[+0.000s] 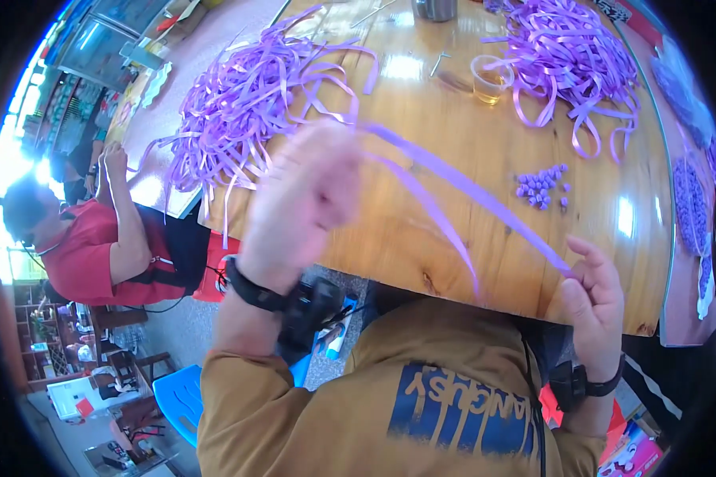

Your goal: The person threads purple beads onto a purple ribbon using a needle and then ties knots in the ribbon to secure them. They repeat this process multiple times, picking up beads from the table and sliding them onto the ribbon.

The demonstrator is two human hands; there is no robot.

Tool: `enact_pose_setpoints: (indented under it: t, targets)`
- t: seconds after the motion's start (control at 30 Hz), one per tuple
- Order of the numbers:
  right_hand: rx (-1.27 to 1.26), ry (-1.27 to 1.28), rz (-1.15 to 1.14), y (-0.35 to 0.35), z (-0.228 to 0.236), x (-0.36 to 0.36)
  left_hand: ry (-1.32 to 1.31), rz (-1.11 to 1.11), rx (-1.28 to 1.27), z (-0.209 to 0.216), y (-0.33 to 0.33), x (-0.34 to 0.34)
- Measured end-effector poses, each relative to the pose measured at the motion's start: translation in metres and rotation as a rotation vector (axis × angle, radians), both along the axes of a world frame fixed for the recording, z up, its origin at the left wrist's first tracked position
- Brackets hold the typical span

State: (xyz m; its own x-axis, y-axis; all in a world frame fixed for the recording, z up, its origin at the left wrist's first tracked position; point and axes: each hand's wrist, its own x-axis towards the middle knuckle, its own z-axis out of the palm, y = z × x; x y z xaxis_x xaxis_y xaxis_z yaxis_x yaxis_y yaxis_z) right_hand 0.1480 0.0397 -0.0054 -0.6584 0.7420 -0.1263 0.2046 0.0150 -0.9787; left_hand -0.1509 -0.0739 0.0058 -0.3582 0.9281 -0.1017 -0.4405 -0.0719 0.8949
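A purple ribbon (469,191) stretches over the wooden table between my two hands. My right hand (595,298), at the table's near right edge, pinches one end between thumb and forefinger. Motion blurs my left hand (302,203), raised over the left part of the table; it looks closed around the ribbon, though its fingertips are unclear. From beside that hand a second strand hangs down toward the near edge. Behind my left hand lies a large tangled heap of purple ribbons (239,95). Small purple ribbon pieces, perhaps folded buds (539,188), form a cluster right of centre.
At the far right are another ribbon heap (568,56) and a clear plastic cup (489,79) with amber liquid. A dark grey container (435,9) stands at the far edge. On the left sits a person in red (96,246). A blue stool (179,401) is behind my left side.
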Motion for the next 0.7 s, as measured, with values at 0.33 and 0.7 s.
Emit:
enact_pose_setpoints:
  t: [0.33,0.7]
  targets:
    - [0.108,-0.035,-0.206,0.031,-0.001,0.014,1.129,0.599,-0.58,0.048,-0.015,-0.141]
    - [1.052,-0.312,0.062,0.123,-0.019,0.02,0.844,-0.153,-0.542,0.007,-0.007,0.029]
